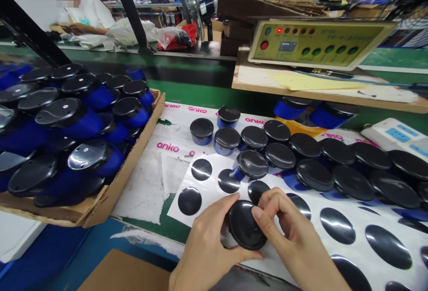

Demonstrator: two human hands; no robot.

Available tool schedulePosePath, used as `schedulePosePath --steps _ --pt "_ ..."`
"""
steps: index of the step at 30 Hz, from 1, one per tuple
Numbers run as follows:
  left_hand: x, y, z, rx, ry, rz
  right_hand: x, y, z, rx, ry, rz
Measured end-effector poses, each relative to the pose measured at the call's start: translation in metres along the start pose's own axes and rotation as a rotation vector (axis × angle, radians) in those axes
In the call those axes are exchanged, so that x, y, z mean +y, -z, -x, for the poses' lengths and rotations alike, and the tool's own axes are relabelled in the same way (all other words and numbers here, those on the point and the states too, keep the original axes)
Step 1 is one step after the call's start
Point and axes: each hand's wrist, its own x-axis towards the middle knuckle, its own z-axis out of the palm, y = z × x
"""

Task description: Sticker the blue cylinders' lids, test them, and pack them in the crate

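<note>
Head view, looking down at a workbench. The left hand (210, 237) is clamped around a round black piece (246, 225), fingers along its far left edge, thumb at its near edge. The right hand (284, 224) has its thumb on the piece's right edge, fingers curled close by; whether it grips cannot be told. The piece is held low in the middle, above a white sheet (182, 184) of round black stickers (190, 201). Beyond stand rows of black-topped blue cups (227, 138). At left, a carton (129, 184) holds more cups; upper right, a control box (317, 43) sits on a shelf (249, 76).
</note>
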Motion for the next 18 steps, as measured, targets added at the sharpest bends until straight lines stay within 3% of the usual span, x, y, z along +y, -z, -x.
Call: schedulePosePath --steps 9,15,18 --pt "0.000 0.003 -0.001 0.008 0.044 0.028 -0.011 0.001 -0.003 0.010 0.084 0.194" --pt "-0.002 -0.006 0.002 0.053 0.060 0.062 -0.008 0.024 -0.015 -0.096 -0.108 0.476" --pt "-0.001 -0.004 0.008 0.050 0.133 0.157 -0.009 0.029 -0.011 -0.161 0.019 0.524"
